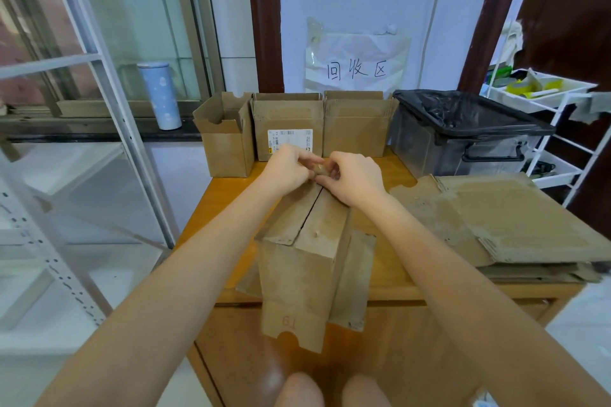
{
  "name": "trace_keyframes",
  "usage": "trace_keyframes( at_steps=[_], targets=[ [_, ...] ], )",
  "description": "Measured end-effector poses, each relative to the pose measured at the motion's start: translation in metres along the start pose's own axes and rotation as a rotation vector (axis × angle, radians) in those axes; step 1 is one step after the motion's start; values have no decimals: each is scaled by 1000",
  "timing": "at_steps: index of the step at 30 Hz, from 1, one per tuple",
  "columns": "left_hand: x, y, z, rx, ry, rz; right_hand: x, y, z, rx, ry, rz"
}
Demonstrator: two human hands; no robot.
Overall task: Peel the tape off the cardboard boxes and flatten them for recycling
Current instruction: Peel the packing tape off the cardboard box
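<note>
Both hands meet at centre frame: the left hand (287, 168) and right hand (351, 177) curl their fingertips together around a small brownish wad of tape (320, 169), pinching it right at the far edge of the cardboard box (305, 258). That box stands on the wooden table (393, 277) below the hands, its top flaps closed with a dark seam running down the middle, its lower flaps splayed out and one hanging over the table's near edge. Behind the hands, three open boxes (287, 125) line the table's far edge, tight side by side. To the right, a flattened stack of cardboard (515, 221) fills the table's right side up to its edge, and a black-lined bin (463, 132) sits in the upper right corner. Bare tabletop shows only in a narrow strip between box and stack.
</note>
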State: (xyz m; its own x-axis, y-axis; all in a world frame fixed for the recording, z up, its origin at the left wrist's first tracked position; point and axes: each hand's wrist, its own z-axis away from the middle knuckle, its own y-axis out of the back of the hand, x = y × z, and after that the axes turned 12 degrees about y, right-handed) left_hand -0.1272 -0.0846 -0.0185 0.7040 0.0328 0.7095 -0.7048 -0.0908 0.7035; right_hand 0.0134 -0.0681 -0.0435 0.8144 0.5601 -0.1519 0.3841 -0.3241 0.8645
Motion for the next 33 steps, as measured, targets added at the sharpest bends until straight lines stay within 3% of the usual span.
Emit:
trace_keyframes(
  at_steps=[3, 9, 12, 16, 21, 24, 27, 30, 33],
  targets=[
    [4, 0, 19, -15, 25, -64, 2, -1, 0, 14, -34, -32],
    [-9, -20, 59, -42, -66, -502, 9, 3, 2, 62, -103, -127],
    [-10, -12, 53, -147, -86, -606, 12, 5, 4, 45, -102, -98],
    [-15, 8, 41, -240, -100, -611, 17, 10, 7, 66, -157, -158],
    [-25, 23, 30, -282, -11, -508, 21, 11, 15, 90, -196, -425],
    [-12, 13, 35, -177, -4, -591, 21, 14, 17, 78, -150, -434],
    [2, -10, 40, 70, -34, -636, 16, 20, 14, -39, -106, -363],
    [-3, -31, 36, 229, -80, -551, 6, 32, 8, -223, -81, -316],
    [-13, -41, 32, 317, -125, -510, 3, 41, 2, -249, -102, -305]
  ],
)
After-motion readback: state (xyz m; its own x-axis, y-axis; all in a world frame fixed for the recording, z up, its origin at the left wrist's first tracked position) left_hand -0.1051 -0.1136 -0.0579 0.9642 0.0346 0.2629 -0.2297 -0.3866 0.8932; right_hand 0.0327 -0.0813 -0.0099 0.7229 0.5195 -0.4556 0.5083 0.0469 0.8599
